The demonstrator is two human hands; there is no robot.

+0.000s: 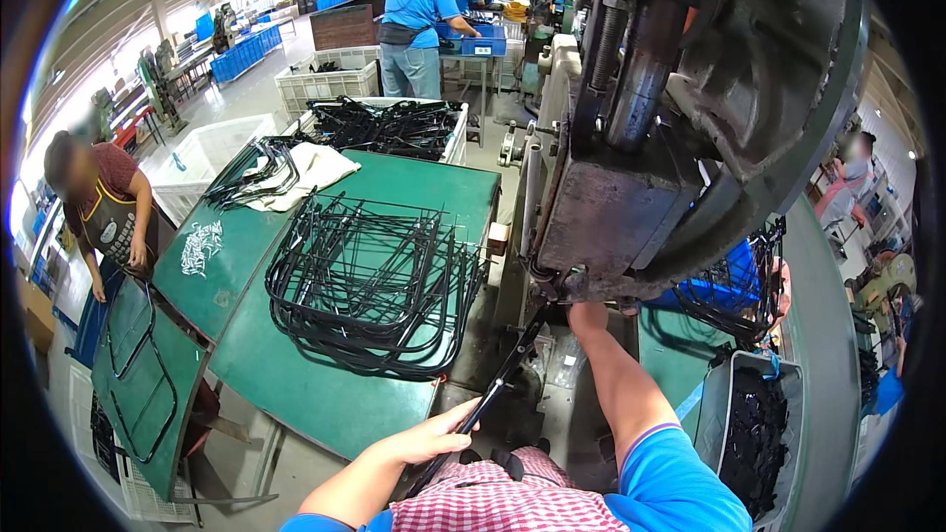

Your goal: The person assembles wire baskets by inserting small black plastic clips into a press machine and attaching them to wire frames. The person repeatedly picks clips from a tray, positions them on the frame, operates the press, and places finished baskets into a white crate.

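My left hand (440,436) is closed round a black metal tube (507,365), thumb on top. The tube slants up and away from my lap, and its far end reaches under the head of a large press (616,207). My right hand (588,317) is at the base of the press head, by the tube's far end. Its fingers are hidden by the machine, so what they touch does not show. To the left, a heap of bent black tube frames (370,286) lies stacked on a green-topped table (296,389).
Small pale parts (201,248) and a white cloth (315,175) lie on the green tables. A grey bin (734,404) of black parts stands at my right, near a blue crate (729,276). A co-worker (113,202) stands at the left; another person (414,15) works behind.
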